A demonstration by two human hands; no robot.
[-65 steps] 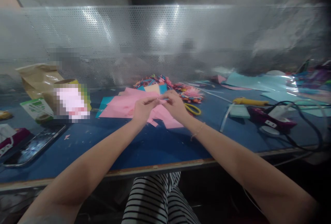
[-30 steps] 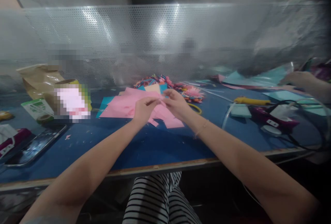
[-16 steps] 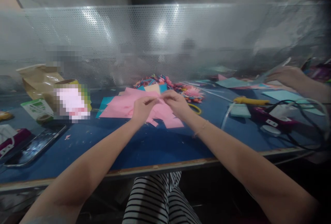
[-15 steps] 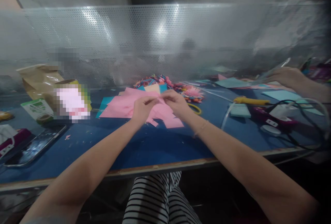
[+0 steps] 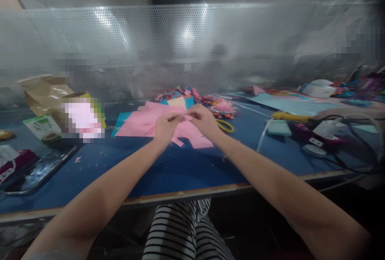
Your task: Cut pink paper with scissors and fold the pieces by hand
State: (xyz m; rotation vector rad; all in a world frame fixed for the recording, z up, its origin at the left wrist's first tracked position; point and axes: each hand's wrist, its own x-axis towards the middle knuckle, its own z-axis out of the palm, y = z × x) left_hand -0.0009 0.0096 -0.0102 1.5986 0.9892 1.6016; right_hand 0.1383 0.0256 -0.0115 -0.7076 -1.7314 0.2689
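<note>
My left hand [image 5: 166, 128] and my right hand [image 5: 203, 120] meet over the middle of the table, fingertips almost touching. Both are closed in a pinch on a small piece of pink paper [image 5: 185, 118], partly hidden by the fingers. Beneath them lie overlapping pink paper sheets [image 5: 136, 123], with cut strips sticking out toward me. A blue sheet [image 5: 119, 123] shows under their left side. Just right of my right hand is a yellow loop [image 5: 227, 126], like a scissors handle. Colourful paper-flower clusters [image 5: 224, 109] lie behind my hands.
On the left are a phone [image 5: 42, 170], a purple power strip [image 5: 18, 163], a green-and-white box [image 5: 42, 127] and a brown paper bag [image 5: 45, 93]. To the right, a yellow tool [image 5: 290, 116], another power strip [image 5: 313, 135] with cables, and light-blue paper [image 5: 288, 103]. A perforated metal screen [image 5: 177, 47] stands behind.
My hands stay nearly in place, the fingers shifting slightly on the pink paper. At the right, another person's raised hand has moved down and away from the light-blue paper; a white-and-blue object now shows there.
</note>
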